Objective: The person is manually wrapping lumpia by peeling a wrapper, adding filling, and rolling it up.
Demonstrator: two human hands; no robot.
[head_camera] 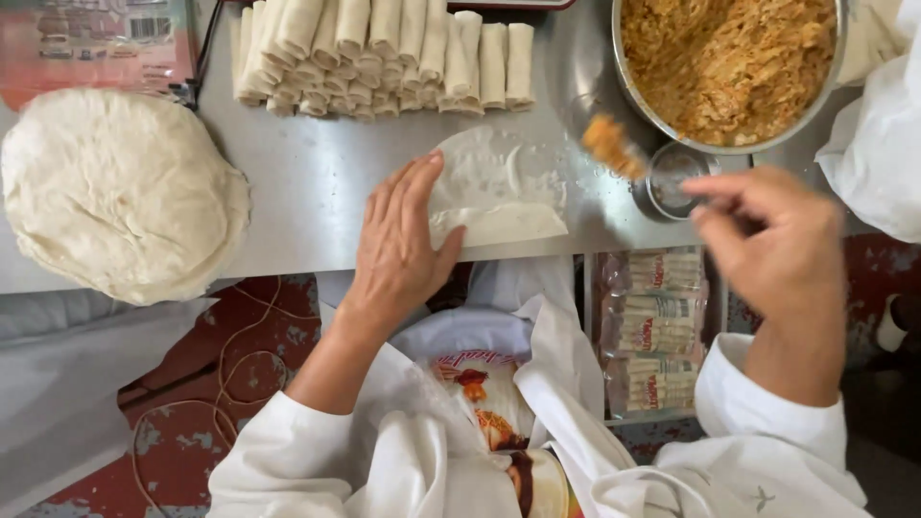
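My left hand (401, 242) lies flat with fingers spread on the left edge of a thin, pale round wrapper (504, 182) on the steel table (317, 182). My right hand (772, 240) is closed on a spoon whose bowl (612, 146), blurred, carries orange shredded filling between the wrapper and a large metal bowl of the same filling (729, 62). Behind the wrapper lies a stacked row of several finished pale rolls (384, 53).
A tall pile of round wrappers (120, 187) sits at the table's left. A small metal cup (676, 177) stands beside the big bowl. White cloth (878, 144) lies at the right. Packaged goods (652, 326) sit on a shelf below; a printed box (91, 43) at back left.
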